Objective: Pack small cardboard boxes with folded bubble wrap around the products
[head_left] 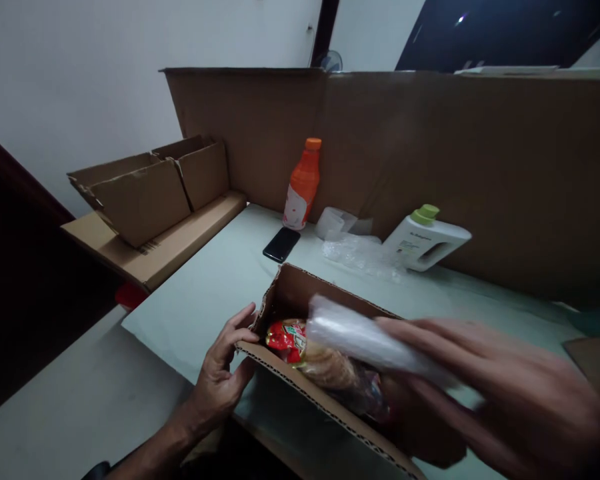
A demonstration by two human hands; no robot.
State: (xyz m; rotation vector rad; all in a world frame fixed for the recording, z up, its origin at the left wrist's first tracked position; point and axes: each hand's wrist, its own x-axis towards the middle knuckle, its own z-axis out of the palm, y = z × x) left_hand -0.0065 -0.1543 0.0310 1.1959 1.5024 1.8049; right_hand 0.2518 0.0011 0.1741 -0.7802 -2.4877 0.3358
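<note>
Tabletop (pixel 205 293): carried the open cardboard box (pixel 300 293) at its near edge.
Box: snack packet (pixel 293 339) inside.
Right hand (pixel 505 393): blurred; grip closed on clear plastic bag (pixel 360 337), long axis slanting left, over the box.
Left hand (pixel 223 373): grip closed on the box's near-left corner.

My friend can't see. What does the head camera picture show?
A left hand grips the corner of an open brown cardboard box of packaged snacks, while the blurred right hand holds a clear plastic bag over it. Behind stands an orange plastic bottle.
</note>
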